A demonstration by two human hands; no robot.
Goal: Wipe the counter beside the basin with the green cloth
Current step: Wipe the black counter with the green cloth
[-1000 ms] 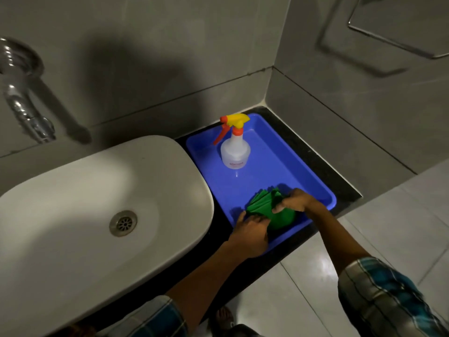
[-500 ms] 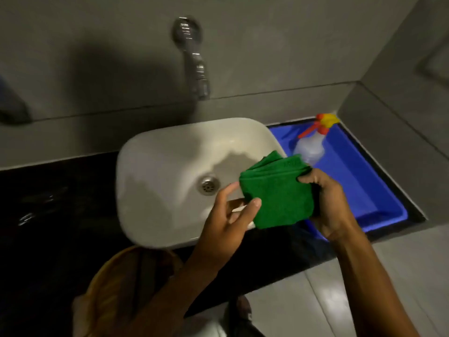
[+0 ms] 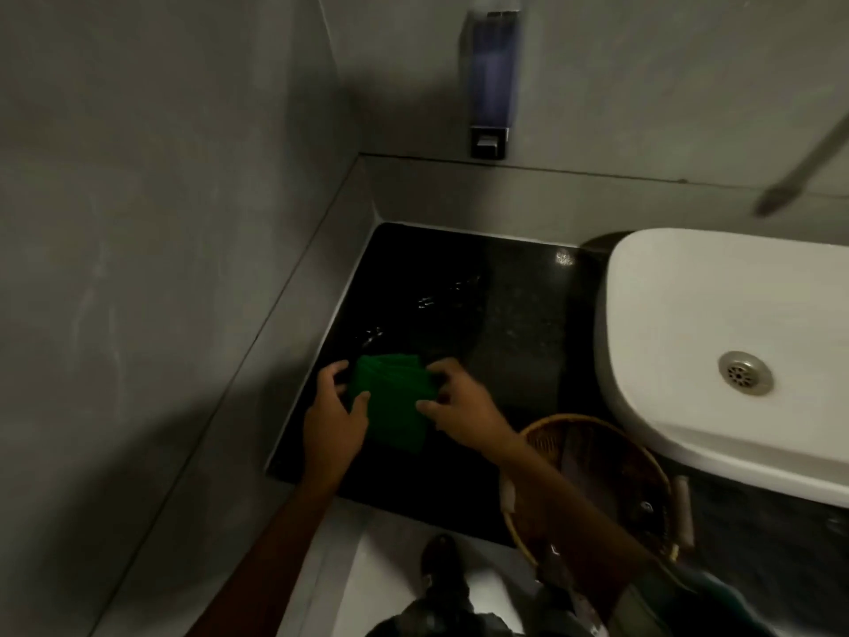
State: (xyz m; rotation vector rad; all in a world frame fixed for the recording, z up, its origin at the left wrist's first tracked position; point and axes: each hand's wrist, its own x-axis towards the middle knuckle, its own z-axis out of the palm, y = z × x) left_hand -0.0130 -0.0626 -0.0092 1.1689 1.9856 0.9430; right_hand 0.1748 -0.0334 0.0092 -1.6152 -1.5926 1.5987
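Observation:
A folded green cloth (image 3: 394, 397) lies over the black counter (image 3: 514, 324), left of the white basin (image 3: 689, 314). My left hand (image 3: 337, 418) grips the cloth's left edge. On its right edge sits my right hand (image 3: 464, 406), fingers pinching it. Both hands hold the cloth low, at or just above the counter's front part; whether it touches I cannot tell. Small wet glints show on the counter behind the cloth.
A woven basket (image 3: 597, 480) stands at the counter's front, between the cloth and the basin. A soap dispenser (image 3: 491, 85) hangs on the back wall. Grey tiled walls close the counter on the left and behind. The tap's tip (image 3: 799, 177) shows at upper right.
The cloth came out of the blue tray, passed over the basin in both hands, and is now down at the counter left of the basin. The view swung left.

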